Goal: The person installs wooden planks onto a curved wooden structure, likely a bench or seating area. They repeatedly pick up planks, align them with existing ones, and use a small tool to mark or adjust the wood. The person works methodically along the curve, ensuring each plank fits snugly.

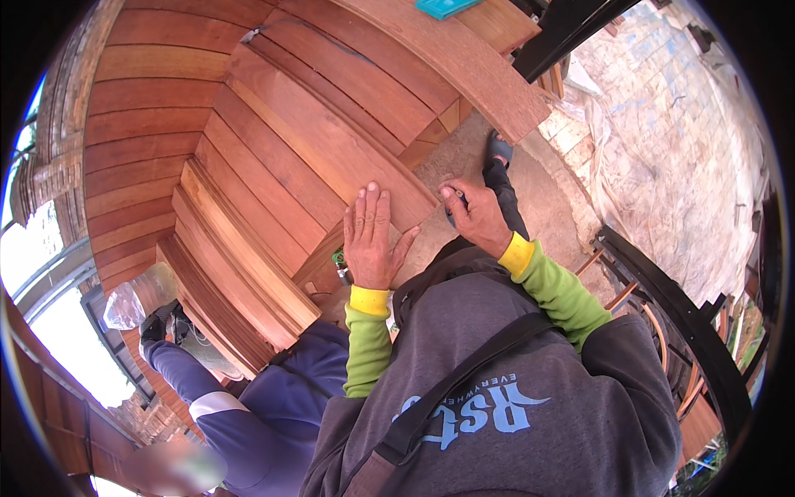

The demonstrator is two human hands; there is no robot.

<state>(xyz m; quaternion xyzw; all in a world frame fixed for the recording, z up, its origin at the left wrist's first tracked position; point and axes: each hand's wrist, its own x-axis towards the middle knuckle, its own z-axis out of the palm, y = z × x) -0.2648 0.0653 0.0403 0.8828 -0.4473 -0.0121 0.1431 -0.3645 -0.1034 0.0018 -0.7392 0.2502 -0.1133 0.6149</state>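
Observation:
A reddish-brown wooden board (319, 116) runs from the upper left down to its near end in front of me, lying over a surface of wooden planks. My left hand (373, 248) rests flat on the board near that end, fingers stretched out and thumb apart. At the end's right corner my right hand (480, 219) is closed around a small dark thing (451, 211), mostly hidden by the fingers, so its kind does not show. Beside my left wrist, below the board, is a small green thing with a metal part (339, 263).
Moulded boards (240, 273) are stacked at left, beside a co-worker in dark blue (265, 406) with a gloved hand (156, 323). A long plank (489, 91) crosses the top, with a teal object (443, 7). Black metal framing (662, 282) and a pale sheet (654, 141) are right.

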